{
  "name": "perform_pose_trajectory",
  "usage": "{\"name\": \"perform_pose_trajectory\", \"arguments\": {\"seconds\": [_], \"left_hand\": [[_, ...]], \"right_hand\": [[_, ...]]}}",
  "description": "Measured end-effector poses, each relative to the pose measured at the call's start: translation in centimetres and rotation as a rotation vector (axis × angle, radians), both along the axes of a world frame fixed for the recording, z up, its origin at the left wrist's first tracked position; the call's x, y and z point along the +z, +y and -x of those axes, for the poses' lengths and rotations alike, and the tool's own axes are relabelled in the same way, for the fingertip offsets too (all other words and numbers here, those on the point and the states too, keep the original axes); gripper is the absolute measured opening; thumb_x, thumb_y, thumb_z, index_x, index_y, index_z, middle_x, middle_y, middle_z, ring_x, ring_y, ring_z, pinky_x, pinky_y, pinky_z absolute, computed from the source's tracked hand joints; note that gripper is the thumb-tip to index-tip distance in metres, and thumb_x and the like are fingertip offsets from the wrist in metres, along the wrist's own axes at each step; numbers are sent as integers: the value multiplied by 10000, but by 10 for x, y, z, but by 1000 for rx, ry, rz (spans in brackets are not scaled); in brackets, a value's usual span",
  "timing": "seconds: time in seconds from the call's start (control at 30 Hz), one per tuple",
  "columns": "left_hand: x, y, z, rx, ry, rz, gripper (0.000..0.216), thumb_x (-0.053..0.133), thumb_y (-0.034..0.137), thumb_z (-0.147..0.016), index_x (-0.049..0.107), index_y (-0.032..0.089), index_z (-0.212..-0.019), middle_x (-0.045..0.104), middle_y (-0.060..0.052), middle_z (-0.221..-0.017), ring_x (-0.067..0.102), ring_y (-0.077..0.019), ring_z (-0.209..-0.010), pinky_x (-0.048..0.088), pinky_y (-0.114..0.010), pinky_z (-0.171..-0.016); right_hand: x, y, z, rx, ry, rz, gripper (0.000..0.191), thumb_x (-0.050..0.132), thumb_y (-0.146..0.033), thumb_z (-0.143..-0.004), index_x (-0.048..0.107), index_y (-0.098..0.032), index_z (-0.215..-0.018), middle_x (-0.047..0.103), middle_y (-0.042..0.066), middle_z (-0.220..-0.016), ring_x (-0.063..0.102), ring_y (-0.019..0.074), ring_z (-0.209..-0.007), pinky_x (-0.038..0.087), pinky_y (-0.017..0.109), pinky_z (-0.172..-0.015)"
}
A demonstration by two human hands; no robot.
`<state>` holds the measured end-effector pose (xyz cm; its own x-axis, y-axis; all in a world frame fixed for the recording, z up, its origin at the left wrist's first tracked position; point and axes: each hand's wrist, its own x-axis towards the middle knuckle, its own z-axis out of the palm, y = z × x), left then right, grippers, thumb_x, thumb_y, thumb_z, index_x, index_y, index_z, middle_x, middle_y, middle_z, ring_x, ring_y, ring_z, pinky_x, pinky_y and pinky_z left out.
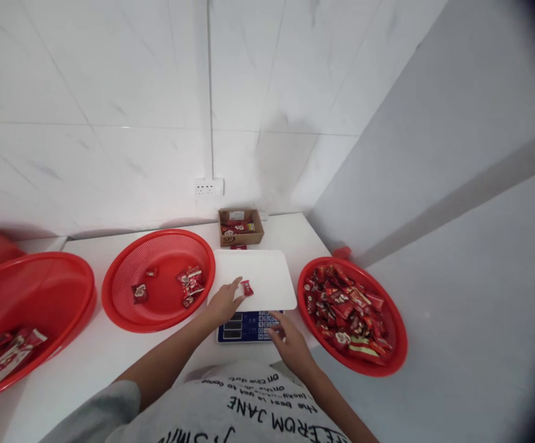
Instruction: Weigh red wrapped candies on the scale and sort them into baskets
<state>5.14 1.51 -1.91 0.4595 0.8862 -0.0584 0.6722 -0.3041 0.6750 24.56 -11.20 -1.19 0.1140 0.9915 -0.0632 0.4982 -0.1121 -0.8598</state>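
A small red packet [247, 287] lies on the white tray [271, 271] of a weighing scale. My left hand [224, 303] is over the tray's left front edge, thumb and forefinger apart, their tips close beside the packet; I cannot tell whether they touch it. Below the tray shows the scale's blue panel [249, 326] with number keys and display windows. My right hand [290, 344] is at the right end of that panel, fingers apart and holding nothing, fingertips near the keys.
Red packets fill a red basket [403, 344] on the right. Another red basket [110, 307], left of the scale, holds several packets, as does a red basket [89, 277] farther left. A cardboard box [242, 240] of packets stands behind the tray, near the wall [147, 166].
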Motion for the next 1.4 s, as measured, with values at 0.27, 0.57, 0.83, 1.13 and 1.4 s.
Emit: {"name": "perform_pose_trajectory", "arguments": {"seconds": [0.27, 0.57, 0.83, 1.13, 1.4], "left_hand": [[-24, -2, 64, 36, 409, -309, 430, 420, 236, -890, 511, 163, -1304, 449, -107, -1423, 328, -350, -1341, 284, -568, -1062], [-22, 6, 88, 75, 309, -330, 513, 343, 46, -762, 631, 162, -1170, 559, -109, -1320, 334, -318, -1347, 290, -559, -1076], [-5, -21, 27, 47, 211, -349, 346, 385, 244, -877, 625, 146, -1108, 552, -141, -1308, 337, -311, -1341, 329, -521, -1076], [13, -66, -19, 49, 154, -203, 321, 425, 276, -881, 608, 198, -1134, 545, -104, -1322, 361, -277, -1333, 365, -505, -1060], [12, -96, -42, 129, 165, -110, 301, 434, 269, -875, 620, 205, -1102, 549, -102, -1323, 397, -270, -1314, 388, -486, -1045]], "right_hand": [[-17, -19, -57, -290, -165, -30, 406, 470, -363, -801, 604, -163, -1128, 650, 136, -1122, 613, 253, -1019, 494, 429, -882], [-39, 8, -129, -257, -301, 223, 395, 418, -214, -821, 580, -139, -1174, 619, 128, -1200, 567, 227, -1129, 408, 396, -996], [-63, 61, -140, -175, -334, 401, 622, 508, -268, -817, 354, -83, -1391, 407, 195, -1415, 374, 258, -1321, 304, 374, -1066], [-60, 87, -153, -16, -479, 515, 756, 541, -313, -819, 187, -158, -1469, 109, 238, -1526, 371, 378, -1303, 350, 458, -1000], [-55, 51, -147, 155, -610, 406, 558, 440, -200, -855, 358, -210, -1407, 263, 177, -1496, 382, 368, -1276, 377, 458, -955]]}}
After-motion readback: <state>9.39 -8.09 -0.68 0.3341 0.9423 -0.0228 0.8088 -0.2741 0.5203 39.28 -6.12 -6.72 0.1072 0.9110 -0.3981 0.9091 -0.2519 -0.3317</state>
